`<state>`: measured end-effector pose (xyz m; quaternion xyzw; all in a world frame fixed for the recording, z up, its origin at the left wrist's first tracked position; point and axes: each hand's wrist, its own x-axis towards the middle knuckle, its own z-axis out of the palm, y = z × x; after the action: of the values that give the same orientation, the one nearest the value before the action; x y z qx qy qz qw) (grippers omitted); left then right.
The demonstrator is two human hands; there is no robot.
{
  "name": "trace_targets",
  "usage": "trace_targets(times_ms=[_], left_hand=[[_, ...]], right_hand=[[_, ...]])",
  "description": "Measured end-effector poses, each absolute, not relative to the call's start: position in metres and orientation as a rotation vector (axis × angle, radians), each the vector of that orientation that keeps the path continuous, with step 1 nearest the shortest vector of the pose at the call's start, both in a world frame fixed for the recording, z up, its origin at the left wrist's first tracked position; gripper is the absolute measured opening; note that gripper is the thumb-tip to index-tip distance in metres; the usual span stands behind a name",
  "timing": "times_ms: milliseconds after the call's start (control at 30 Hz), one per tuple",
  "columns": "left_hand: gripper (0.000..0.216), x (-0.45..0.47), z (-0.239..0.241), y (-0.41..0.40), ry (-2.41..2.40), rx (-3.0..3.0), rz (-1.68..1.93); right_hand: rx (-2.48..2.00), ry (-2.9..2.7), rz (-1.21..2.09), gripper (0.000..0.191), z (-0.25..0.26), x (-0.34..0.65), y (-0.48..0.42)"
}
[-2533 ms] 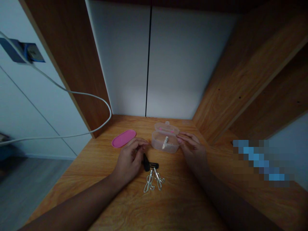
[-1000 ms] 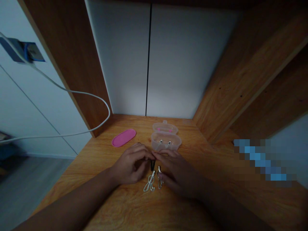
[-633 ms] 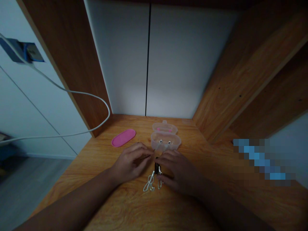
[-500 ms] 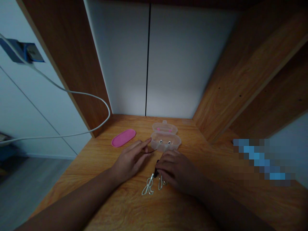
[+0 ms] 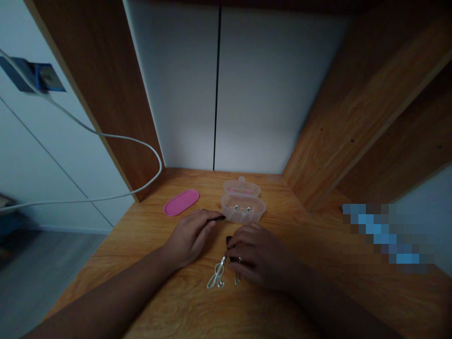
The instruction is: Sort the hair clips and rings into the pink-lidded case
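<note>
My left hand (image 5: pixel 190 235) is closed, pinching a slim dark piece (image 5: pixel 217 218) between thumb and fingers near the case's left front corner. My right hand (image 5: pixel 257 254) is closed on a small dark item (image 5: pixel 229 241), mostly covered by the fingers. A bent silver wire hook (image 5: pixel 216 275) extends from below it onto the table, and another silver wire loop (image 5: pixel 238 278) shows under the right fingers. Just beyond both hands stands a translucent plastic case (image 5: pixel 235 217), its hinged lid (image 5: pixel 242 183) folded back. Two small shiny metal pieces (image 5: pixel 236 207) show at the case.
A pink oval tray or lid (image 5: pixel 181 203) lies left of the case on the wooden table (image 5: pixel 169 301). A white cable (image 5: pixel 155 155) loops in from the left. Wooden panels (image 5: pixel 339 117) and a white back panel (image 5: pixel 257 94) enclose the area. A blurred-out patch covers something on the right.
My left fingers have drawn slightly back from the case and curled, with the slim dark piece now more plainly between them. My right hand has shifted slightly, covering more of the second wire loop.
</note>
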<state>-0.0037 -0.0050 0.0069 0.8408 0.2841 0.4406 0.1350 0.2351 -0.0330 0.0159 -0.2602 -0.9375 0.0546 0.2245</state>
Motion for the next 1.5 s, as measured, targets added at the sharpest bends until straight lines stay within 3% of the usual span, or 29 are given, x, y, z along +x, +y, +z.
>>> trace_targets(times_ms=[200, 533, 833, 1267, 1400, 1500], left_hand=[[0.032, -0.003, 0.01, -0.007, 0.744, 2.47, 1.314], [0.046, 0.0, 0.002, -0.002, 0.729, 2.38, 1.457], [0.022, -0.006, -0.001, 0.006, 1.027, 2.243, 1.622], [0.029, -0.004, -0.002, 0.007, 0.739, 2.452, 1.474], [0.039, -0.002, -0.002, 0.005, 0.683, 2.511, 1.418], [0.035, -0.001, -0.003, 0.003, 0.741, 2.458, 1.365]], right_hand=[[-0.644, -2.313, -0.106, 0.012, 0.024, 0.235, -0.036], [-0.69, -2.026, -0.066, 0.028, 0.024, 0.237, -0.04], [-1.035, -1.768, -0.053, 0.019, 0.016, 0.252, -0.017], [-1.228, -1.761, -0.063, 0.018, 0.008, 0.265, 0.003], [-1.059, -1.85, -0.1, 0.011, 0.014, 0.259, -0.008], [-0.894, -2.042, -0.027, 0.019, 0.017, 0.253, -0.016]])
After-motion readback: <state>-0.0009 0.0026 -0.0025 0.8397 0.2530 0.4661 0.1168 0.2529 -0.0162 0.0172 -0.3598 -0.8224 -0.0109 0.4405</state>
